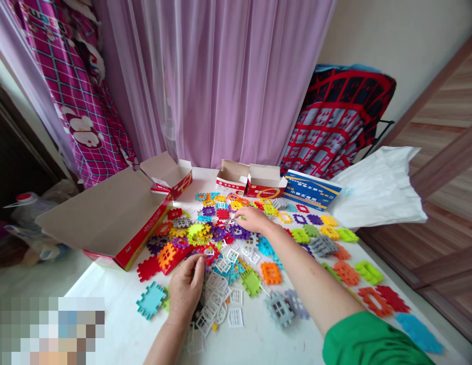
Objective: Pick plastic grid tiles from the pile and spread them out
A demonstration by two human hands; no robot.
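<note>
A heap of colourful plastic building blocks, square plates with notched edges, covers the middle of the white table. My left hand (pixel 186 284) is curled closed at the near left of the heap, its thumb against the fingers; whatever it may hold is hidden. Just right of it lie white plastic window pieces (pixel 218 284), and to its left a turquoise block (pixel 151 300). Farther back, my right hand (pixel 253 220) reaches into the heap with bent fingers, close to a red block (pixel 222 214) and purple blocks (pixel 240 232). Its fingertips are too small to show a held piece.
An open red carton (pixel 144 241) stands on the left, with smaller open boxes (pixel 266 183) along the back. A blue box (pixel 312 190) and a white plastic bag (pixel 380 190) are at the back right. Orange blocks (pixel 346 274) and others line the table's right side.
</note>
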